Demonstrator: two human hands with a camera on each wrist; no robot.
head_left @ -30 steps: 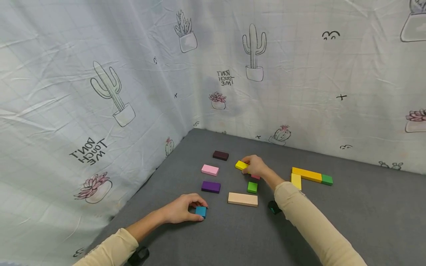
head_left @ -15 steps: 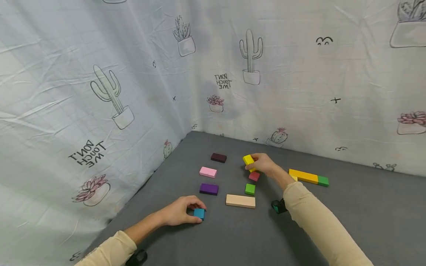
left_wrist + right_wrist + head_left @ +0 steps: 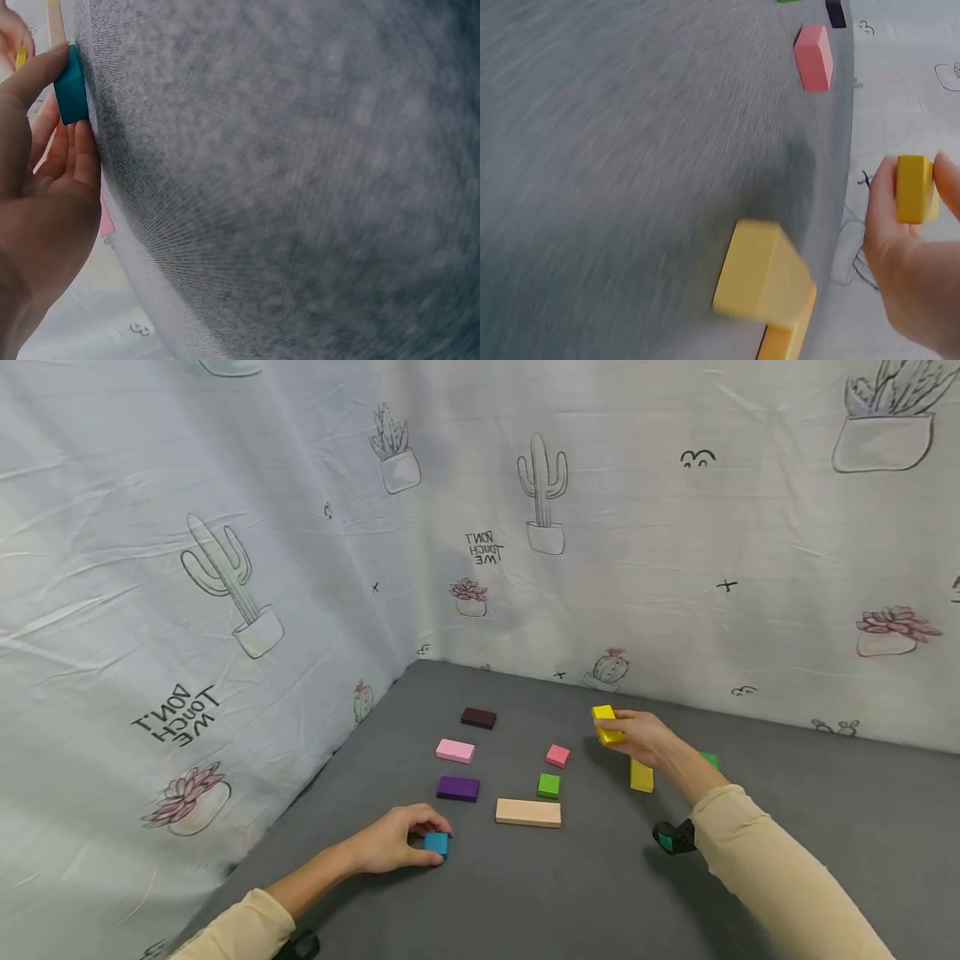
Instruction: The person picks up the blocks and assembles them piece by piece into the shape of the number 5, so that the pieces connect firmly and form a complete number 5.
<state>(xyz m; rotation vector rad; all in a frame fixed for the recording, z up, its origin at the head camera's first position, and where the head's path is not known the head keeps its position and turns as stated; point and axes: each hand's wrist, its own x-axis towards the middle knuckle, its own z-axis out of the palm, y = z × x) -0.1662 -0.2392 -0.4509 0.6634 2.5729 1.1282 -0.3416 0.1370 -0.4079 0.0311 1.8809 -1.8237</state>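
My left hand [image 3: 395, 841] rests at the near left of the table and pinches a small blue block [image 3: 436, 844] between thumb and fingers. In the left wrist view the same blue block [image 3: 71, 88] stands on the grey surface. My right hand [image 3: 642, 736] holds a bright yellow block [image 3: 607, 724] raised above the table, gripped by its sides. Just below and right of it lies a paler yellow block [image 3: 641, 775]. In the right wrist view that pale block [image 3: 759, 271] touches an orange-yellow block [image 3: 789, 330], which my forearm mostly covers in the head view.
Left and centre on the grey table [image 3: 555, 893] lie a dark brown block [image 3: 478, 717], a pink block [image 3: 455, 751], a purple block [image 3: 457, 788], a red-pink block [image 3: 557, 756], a green block [image 3: 548, 786] and a beige plank [image 3: 528, 812]. Patterned curtains [image 3: 645, 568] border the table.
My right hand has lifted the bright yellow block from beside the red-pink one and carried it right, toward the pale yellow block. The left hand stays on the blue block. The view has shifted slightly.
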